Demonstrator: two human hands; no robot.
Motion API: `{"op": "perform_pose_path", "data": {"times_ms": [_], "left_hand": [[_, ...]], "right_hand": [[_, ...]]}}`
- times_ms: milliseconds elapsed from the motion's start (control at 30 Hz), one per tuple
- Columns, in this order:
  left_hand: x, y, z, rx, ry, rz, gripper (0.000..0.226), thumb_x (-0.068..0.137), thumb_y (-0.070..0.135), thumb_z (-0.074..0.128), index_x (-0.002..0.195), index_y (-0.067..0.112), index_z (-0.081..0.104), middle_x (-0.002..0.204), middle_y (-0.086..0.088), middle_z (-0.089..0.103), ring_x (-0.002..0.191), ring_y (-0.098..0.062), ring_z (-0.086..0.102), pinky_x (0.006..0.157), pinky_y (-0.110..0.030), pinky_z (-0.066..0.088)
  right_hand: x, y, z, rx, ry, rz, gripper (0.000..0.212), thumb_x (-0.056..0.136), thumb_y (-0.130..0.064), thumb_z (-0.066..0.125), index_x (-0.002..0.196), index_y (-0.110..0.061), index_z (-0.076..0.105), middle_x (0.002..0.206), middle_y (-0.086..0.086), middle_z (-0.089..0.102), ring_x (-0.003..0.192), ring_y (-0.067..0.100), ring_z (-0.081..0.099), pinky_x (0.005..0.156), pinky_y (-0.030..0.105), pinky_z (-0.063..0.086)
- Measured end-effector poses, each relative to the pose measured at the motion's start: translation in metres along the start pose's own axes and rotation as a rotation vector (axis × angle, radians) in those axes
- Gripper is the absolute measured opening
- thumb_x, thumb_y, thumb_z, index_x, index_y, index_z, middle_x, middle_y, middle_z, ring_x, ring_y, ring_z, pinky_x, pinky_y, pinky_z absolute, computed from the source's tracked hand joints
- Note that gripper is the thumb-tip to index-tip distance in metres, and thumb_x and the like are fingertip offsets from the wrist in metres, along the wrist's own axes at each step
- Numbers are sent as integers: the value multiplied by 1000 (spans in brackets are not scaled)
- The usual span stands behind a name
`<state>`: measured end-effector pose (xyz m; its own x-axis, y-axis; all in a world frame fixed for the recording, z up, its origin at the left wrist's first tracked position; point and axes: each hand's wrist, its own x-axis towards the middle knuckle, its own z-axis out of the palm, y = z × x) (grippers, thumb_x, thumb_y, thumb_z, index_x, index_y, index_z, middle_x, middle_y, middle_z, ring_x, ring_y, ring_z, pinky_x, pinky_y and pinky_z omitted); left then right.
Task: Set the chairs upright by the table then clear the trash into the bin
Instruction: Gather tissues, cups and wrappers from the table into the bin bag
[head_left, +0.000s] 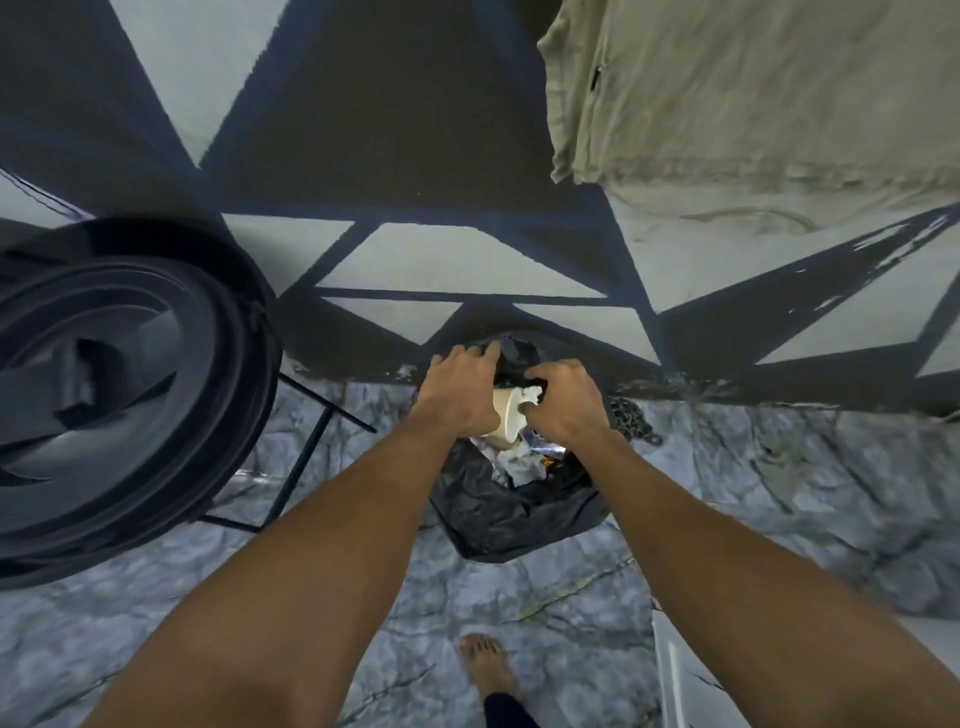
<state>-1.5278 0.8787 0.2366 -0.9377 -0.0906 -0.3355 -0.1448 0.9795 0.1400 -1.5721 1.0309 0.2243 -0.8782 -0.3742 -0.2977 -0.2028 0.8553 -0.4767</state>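
Bin (511, 512): crinkled black liner | left hand (460, 392) grips cream paper cup (506, 418) | right hand (563, 402) clutches white tissue (531, 393)

The bin liner (498, 514) is thin black plastic, crinkled and faintly shiny. The cup (506, 418) looks like matt cream paper, with crumpled white tissue (532, 392) by it. The floor (727, 519) is veined grey marble, polished. A beige cloth (753, 93) hangs, soft and matt. The chair legs (306, 457) are thin black metal.
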Motion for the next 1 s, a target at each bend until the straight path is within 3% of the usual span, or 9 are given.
{"op": "perform_pose_path", "data": {"times_ms": [100, 267, 433, 533, 667, 767, 900, 1000], "left_hand": [[-6, -5, 7, -21, 8, -8, 87, 75, 27, 74, 150, 15, 32, 139, -10, 55, 129, -32, 47, 106, -49, 39], [-40, -37, 5, -85, 73, -79, 77, 81, 30, 71, 148, 13, 37, 138, -12, 55, 129, -34, 47, 106, -50, 40], [-110, -100, 6, -230, 212, -225, 64, 81, 28, 66, 141, 13, 47, 135, -10, 58, 125, -33, 50, 97, -45, 46], [-178, -149, 6, -290, 269, -364, 60, 82, 25, 66, 138, 12, 49, 133, -10, 57, 126, -32, 48, 98, -46, 46], [-289, -215, 24, -386, 371, -600, 48, 80, 22, 68, 126, 11, 58, 122, -9, 60, 118, -31, 51, 92, -44, 50], [-385, -256, 49, -463, 475, -766, 43, 78, 23, 67, 120, 12, 63, 121, -8, 63, 119, -31, 54, 92, -44, 51], [-509, -293, 82, -543, 476, -1010, 47, 84, 24, 69, 128, 12, 57, 133, -7, 57, 129, -28, 48, 98, -43, 49], [-608, -313, 109, -570, 504, -1163, 42, 85, 25, 67, 125, 12, 60, 129, -8, 59, 126, -27, 52, 97, -39, 49]], "right_hand": [[0, -1, 3, -6, -15, 3, 50, 79, -19, 74, 129, -20, 66, 134, 14, 58, 121, 31, 58, 103, 38, 49], [-7, -33, 13, -5, -54, -56, 45, 86, -15, 70, 131, -19, 65, 137, 14, 56, 121, 31, 58, 102, 37, 48], [-29, -116, 44, -35, -150, -256, 28, 83, -16, 64, 108, -15, 74, 115, 14, 69, 109, 34, 63, 90, 37, 53], [-59, -184, 75, -79, -219, -426, 24, 81, -12, 60, 99, -14, 76, 102, 14, 73, 103, 33, 65, 79, 32, 51], [-116, -282, 131, -149, -319, -662, 41, 83, -16, 61, 123, -21, 69, 119, 10, 68, 116, 30, 58, 98, 37, 49], [-177, -352, 179, -207, -430, -838, 41, 83, -22, 61, 123, -23, 69, 120, 6, 67, 115, 27, 57, 98, 35, 49], [-272, -426, 246, -283, -527, -1035, 40, 92, -27, 61, 131, -20, 64, 132, 3, 64, 128, 23, 53, 104, 35, 44], [-350, -473, 298, -300, -629, -1170, 40, 93, -25, 63, 133, -18, 64, 136, 0, 64, 132, 22, 52, 109, 34, 42]]}}
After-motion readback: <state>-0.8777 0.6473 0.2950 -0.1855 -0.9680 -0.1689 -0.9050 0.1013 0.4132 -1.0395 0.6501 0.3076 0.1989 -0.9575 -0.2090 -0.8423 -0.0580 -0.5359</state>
